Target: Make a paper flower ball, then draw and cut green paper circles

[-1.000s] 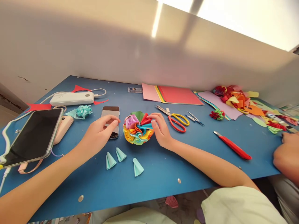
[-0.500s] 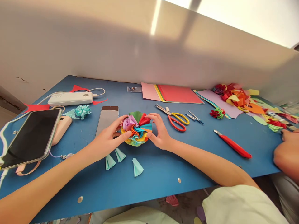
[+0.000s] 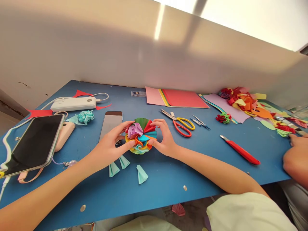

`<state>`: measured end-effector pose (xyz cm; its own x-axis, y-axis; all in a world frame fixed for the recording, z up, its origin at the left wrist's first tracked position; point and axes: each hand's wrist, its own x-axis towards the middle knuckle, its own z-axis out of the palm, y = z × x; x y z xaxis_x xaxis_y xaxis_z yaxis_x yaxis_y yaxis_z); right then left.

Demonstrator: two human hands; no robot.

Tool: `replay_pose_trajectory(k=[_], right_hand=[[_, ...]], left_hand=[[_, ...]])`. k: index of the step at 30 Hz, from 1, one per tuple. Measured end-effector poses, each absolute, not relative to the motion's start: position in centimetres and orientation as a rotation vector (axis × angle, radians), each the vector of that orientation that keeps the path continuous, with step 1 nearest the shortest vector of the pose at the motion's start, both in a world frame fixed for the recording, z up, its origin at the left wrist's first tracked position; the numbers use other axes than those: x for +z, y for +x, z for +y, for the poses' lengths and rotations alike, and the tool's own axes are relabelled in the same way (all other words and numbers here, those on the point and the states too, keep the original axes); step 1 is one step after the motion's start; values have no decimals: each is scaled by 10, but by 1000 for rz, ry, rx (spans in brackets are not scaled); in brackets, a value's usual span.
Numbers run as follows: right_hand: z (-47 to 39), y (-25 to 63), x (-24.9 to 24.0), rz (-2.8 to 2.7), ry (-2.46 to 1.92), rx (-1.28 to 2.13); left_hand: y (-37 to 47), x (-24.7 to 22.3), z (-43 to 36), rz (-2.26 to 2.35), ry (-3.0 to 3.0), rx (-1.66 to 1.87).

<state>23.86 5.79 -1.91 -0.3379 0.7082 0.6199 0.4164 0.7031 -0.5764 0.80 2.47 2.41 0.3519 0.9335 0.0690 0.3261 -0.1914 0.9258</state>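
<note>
A round paper flower (image 3: 141, 136) of folded pieces in green, red, blue, orange, yellow and purple is between my hands, just above the blue table or resting on it; I cannot tell which. From the left side my left hand (image 3: 114, 139) grips it, thumb on the near petals and fingers round the back. My right hand (image 3: 165, 139) holds the opposite side, its thumb pressed on the front petals. Near my left hand lie a phone (image 3: 109, 123) and several pale teal folded paper pieces (image 3: 142, 175). Scissors (image 3: 179, 123) with red and yellow handles lie open beyond my right hand.
On the left are a large phone (image 3: 36, 141), a white power bank (image 3: 73, 103) and crumpled teal paper (image 3: 84, 117). Coloured sheets (image 3: 185, 98) lie at the back. A red cutter (image 3: 243, 152) and paper scraps (image 3: 243, 99) are to the right, near another person's hand (image 3: 298, 154).
The whole view has shifted slightly, with the table a little lower. My right thumb has moved a little inward over the petals; both hands stay on the flower.
</note>
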Motion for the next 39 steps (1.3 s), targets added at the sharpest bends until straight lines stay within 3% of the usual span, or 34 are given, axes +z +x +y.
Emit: replay_pose_trajectory(k=[12,24,39], right_hand=[[56,243,-17,-1973,-674,152],[38,232,0,-1942,-531,-532],[40,231,1,-1997,-526,-625]], left_hand=[[9,22,19,1115,2143,944],[9,21,5,1210,2394,901],[10,30,-3,1136,2562,1080]])
